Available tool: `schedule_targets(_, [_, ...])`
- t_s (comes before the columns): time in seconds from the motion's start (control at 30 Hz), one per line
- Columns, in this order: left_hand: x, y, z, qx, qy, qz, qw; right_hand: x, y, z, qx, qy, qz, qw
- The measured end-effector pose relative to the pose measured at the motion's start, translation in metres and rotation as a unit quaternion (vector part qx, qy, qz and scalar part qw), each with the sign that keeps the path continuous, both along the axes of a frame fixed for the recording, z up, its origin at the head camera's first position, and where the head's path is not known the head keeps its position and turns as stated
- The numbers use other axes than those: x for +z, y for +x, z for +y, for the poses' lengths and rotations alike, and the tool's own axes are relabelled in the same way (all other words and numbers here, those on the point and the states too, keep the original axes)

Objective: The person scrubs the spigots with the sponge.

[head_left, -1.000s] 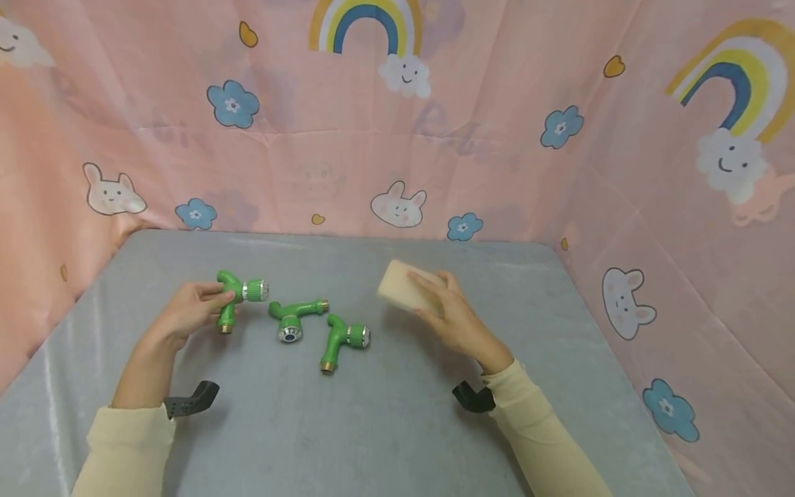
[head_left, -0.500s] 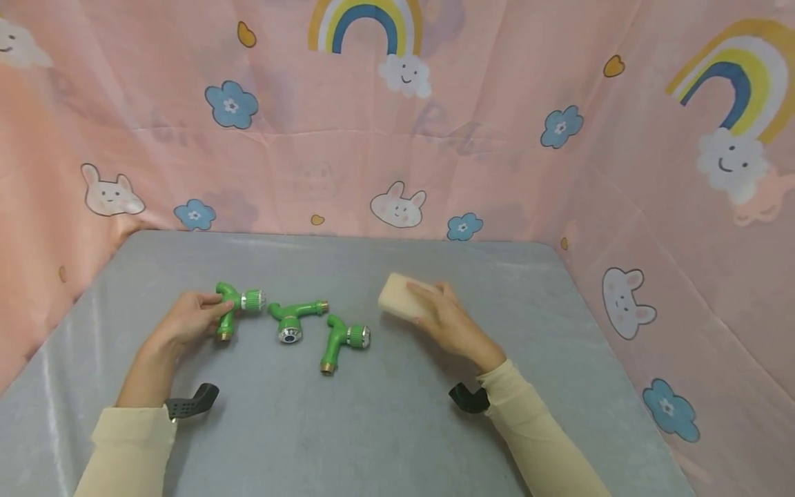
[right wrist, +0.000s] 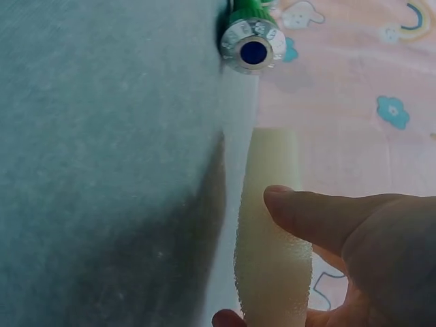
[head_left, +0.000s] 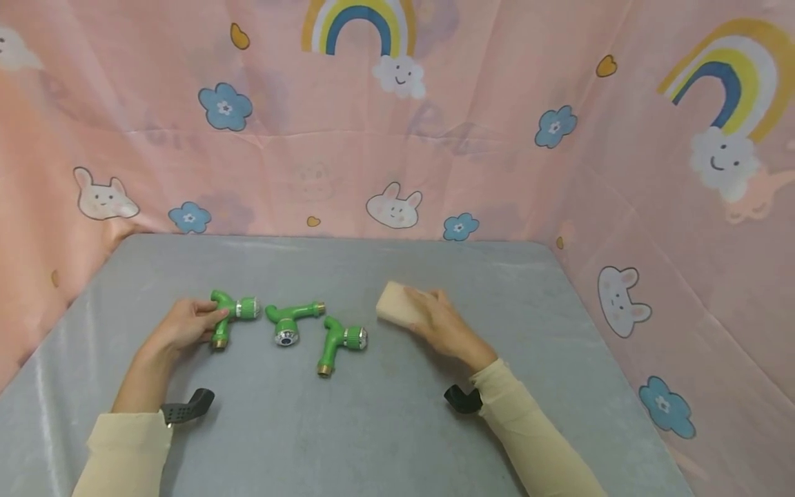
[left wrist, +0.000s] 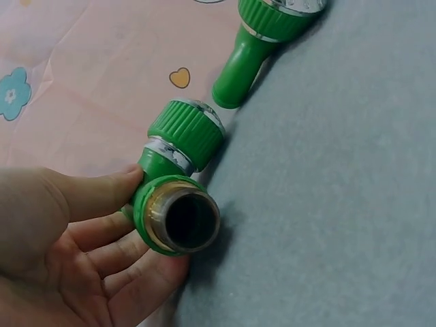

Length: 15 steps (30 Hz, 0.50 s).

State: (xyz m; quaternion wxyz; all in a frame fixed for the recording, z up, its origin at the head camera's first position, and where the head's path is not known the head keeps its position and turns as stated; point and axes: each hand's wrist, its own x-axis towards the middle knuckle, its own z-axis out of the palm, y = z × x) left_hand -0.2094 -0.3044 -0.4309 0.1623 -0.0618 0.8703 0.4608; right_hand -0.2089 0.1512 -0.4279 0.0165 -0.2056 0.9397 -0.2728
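Note:
My left hand (head_left: 185, 324) pinches a green tap (head_left: 225, 308) between thumb and fingers at the left of the table. In the left wrist view, the brass threaded end of this tap (left wrist: 184, 218) faces the camera, with its ribbed green knob behind. My right hand (head_left: 444, 326) grips a pale cream sponge block (head_left: 397, 304) right of the middle. The right wrist view shows the thumb pressed on the sponge's (right wrist: 272, 231) near face, with a shadow on the cloth beside it. Between the hands lie two more green taps, a middle one (head_left: 287, 324) and a right one (head_left: 335, 344).
Grey cloth covers the table (head_left: 373, 428). A pink curtain (head_left: 279, 152) printed with rainbows, rabbits and flowers stands behind and along the sides. Black curved mounts, one at the left wrist (head_left: 189, 408) and one at the right wrist (head_left: 462, 399), stick out from the cream sleeves.
Both hands have come down and nearer, the left with its tap and the right with the sponge, toward the tabletop. The two other taps stay where they lie; the head view shifts slightly.

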Motion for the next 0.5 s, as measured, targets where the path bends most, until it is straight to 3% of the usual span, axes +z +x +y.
schedule_targets(0.1, [0.000, 0.001, -0.001, 0.004, -0.014, 0.004, 0.9999, -0.004, -0.001, -0.001, 0.007, 0.010, 0.013, 1.000])
schedule_targets(0.27, [0.003, 0.004, 0.001, 0.010, -0.074, 0.022, 0.9970, -0.007, -0.001, -0.002, -0.004, 0.055, -0.011, 0.998])
schedule_targets(0.4, [0.007, 0.008, 0.003, 0.010, -0.145, 0.032, 0.9889, -0.009, -0.001, -0.002, -0.013, 0.084, -0.040, 0.996])
schedule_targets(0.5, [0.010, 0.012, 0.006, 0.019, -0.200, 0.050, 0.9782, -0.009, -0.003, 0.000, -0.011, 0.084, -0.038, 0.996])
